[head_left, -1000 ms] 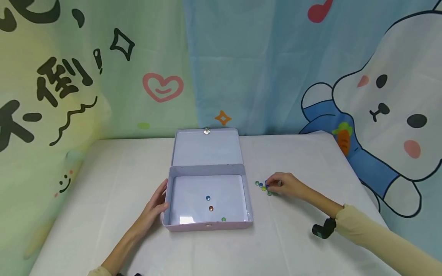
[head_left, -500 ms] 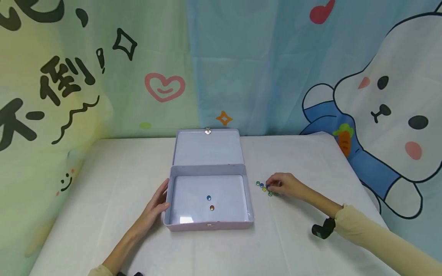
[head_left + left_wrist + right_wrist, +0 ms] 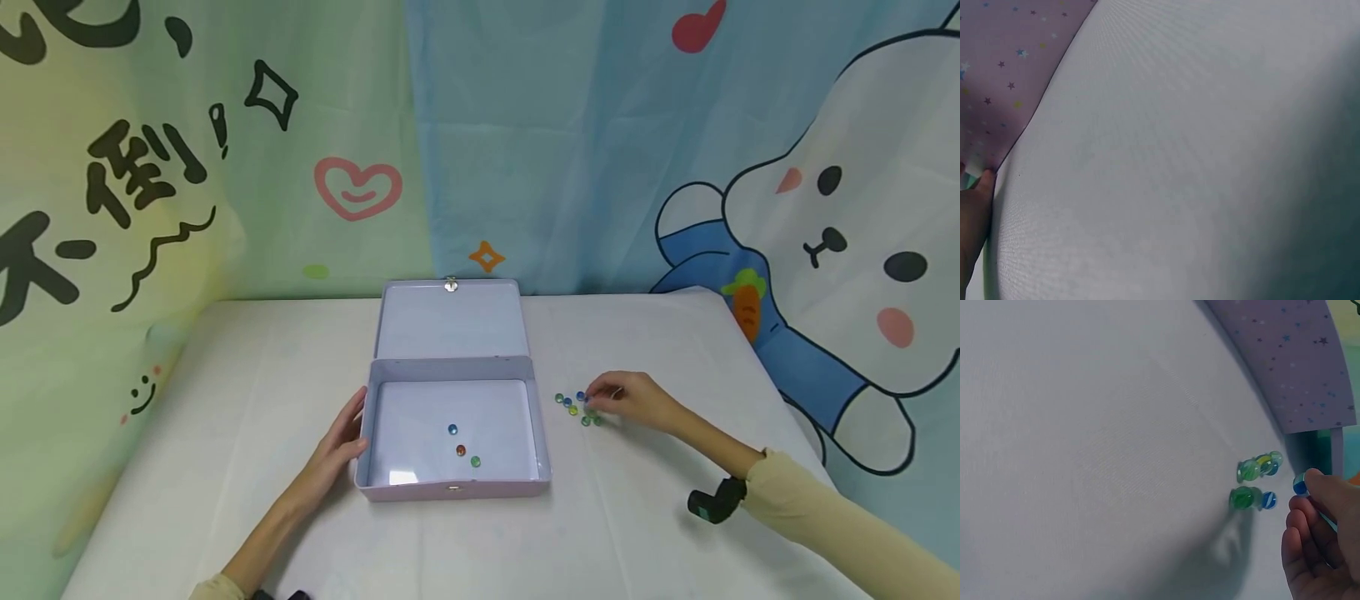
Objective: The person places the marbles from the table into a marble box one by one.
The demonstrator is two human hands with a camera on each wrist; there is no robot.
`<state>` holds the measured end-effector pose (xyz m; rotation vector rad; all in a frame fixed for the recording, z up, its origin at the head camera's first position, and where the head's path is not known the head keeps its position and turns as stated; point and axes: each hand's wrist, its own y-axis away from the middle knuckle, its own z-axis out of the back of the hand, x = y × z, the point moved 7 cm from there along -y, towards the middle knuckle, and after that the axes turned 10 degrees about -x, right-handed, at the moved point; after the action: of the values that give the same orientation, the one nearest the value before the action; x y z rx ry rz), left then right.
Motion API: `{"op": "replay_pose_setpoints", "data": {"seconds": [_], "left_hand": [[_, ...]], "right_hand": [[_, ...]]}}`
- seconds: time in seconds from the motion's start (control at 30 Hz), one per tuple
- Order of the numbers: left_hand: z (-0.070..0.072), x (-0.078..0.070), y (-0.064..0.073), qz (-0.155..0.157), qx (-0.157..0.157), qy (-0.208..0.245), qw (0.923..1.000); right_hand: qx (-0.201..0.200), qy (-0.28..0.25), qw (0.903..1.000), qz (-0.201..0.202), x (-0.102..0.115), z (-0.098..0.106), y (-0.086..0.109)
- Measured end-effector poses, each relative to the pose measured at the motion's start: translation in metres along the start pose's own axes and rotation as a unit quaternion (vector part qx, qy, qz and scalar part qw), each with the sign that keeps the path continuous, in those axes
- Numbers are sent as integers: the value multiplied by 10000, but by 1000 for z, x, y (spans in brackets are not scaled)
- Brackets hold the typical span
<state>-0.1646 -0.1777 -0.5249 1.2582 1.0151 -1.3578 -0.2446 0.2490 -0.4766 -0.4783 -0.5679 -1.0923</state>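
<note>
An open lilac tin box sits mid-table, its lid folded back. Inside lie a blue marble, an amber marble and a green marble. The left hand rests with extended fingers along the box's left wall, thumb at the rim. Right of the box, the right hand hovers over a small group of marbles. In the right wrist view, its thumb and index finger pinch a blue-and-white marble. Beside it on the cloth are green marbles and a blue swirled marble.
A white cloth covers the table. Behind it hangs a printed curtain with a cartoon rabbit at the right. The box's outer wall is star-patterned. A black wrist camera hangs under the right forearm.
The right hand has shifted slightly right and lifted, uncovering more marbles. In the box, the green marble dropped from view behind the front wall, then reappeared farther back and left.
</note>
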Motion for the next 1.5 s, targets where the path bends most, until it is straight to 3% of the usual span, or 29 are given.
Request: {"op": "replay_pose_setpoints", "data": {"seconds": [0.23,0.4,0.53,1.07,1.5], "left_hand": [[1,1,-1,31,6,-31,10000],[1,1,-1,-14,33,-26,10000],[1,3,-1,22,26,-19,10000],[2,2,-1,61,-3,-20,10000],[2,2,-1,104,2,-62,9999]], "right_hand": [[-8,-439,9968,-665,4,5,0],[101,-1123,9860,-1231,16,7,1],[90,-1418,9797,-1417,29,8,0],[228,-1874,9713,-1449,70,6,-20],[526,-1988,9731,-1038,105,-10,-40]]}}
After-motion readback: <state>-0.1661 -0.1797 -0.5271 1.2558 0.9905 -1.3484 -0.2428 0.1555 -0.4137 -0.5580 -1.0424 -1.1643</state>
